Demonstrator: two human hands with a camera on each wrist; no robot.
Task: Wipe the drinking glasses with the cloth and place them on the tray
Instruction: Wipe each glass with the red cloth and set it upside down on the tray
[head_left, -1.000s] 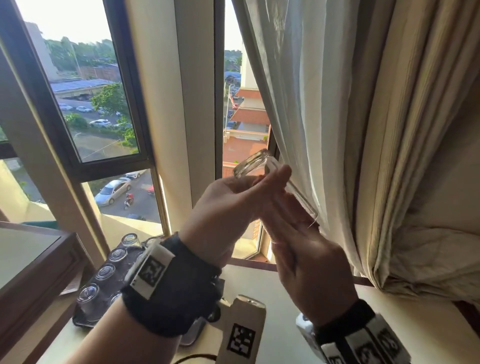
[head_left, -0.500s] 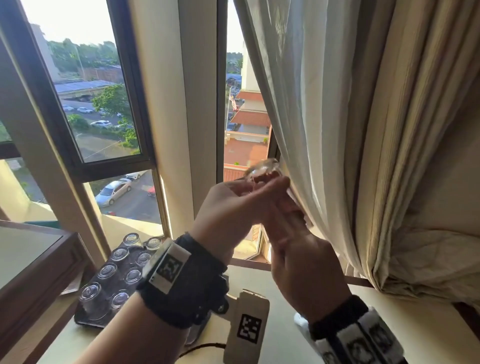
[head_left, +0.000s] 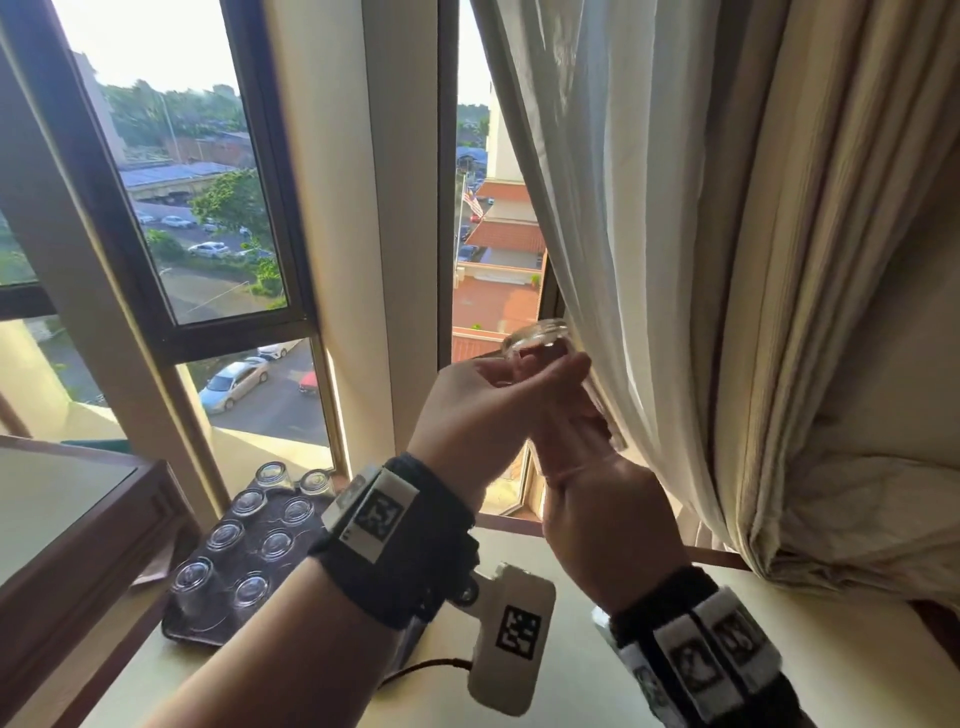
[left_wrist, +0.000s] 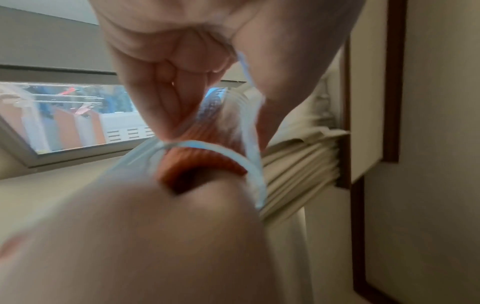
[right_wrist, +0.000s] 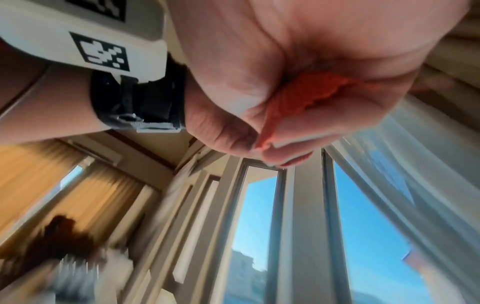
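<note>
A clear drinking glass (head_left: 540, 338) is raised in front of the window, base uppermost. My left hand (head_left: 519, 379) grips it near the base, thumb and fingers curled round it. My right hand (head_left: 576, 447) comes up from below against the mouth end. In the left wrist view the glass rim (left_wrist: 207, 147) rings an orange cloth (left_wrist: 200, 162) pushed inside by my right hand (left_wrist: 155, 236). The right wrist view shows my right hand (right_wrist: 280, 131) pinching the orange cloth (right_wrist: 306, 96). A dark tray (head_left: 192, 631) on the sill at lower left holds several upturned glasses (head_left: 249, 504).
A sheer curtain (head_left: 613, 208) and a heavy beige curtain (head_left: 831, 312) hang close on the right of the hands. A wooden-framed cabinet top (head_left: 78, 525) stands at the left beside the tray. The pale sill (head_left: 571, 691) runs under my arms.
The glass has turned so that less of its side shows. My right hand has slid further up over its lower part, and both hands have drifted slightly right.
</note>
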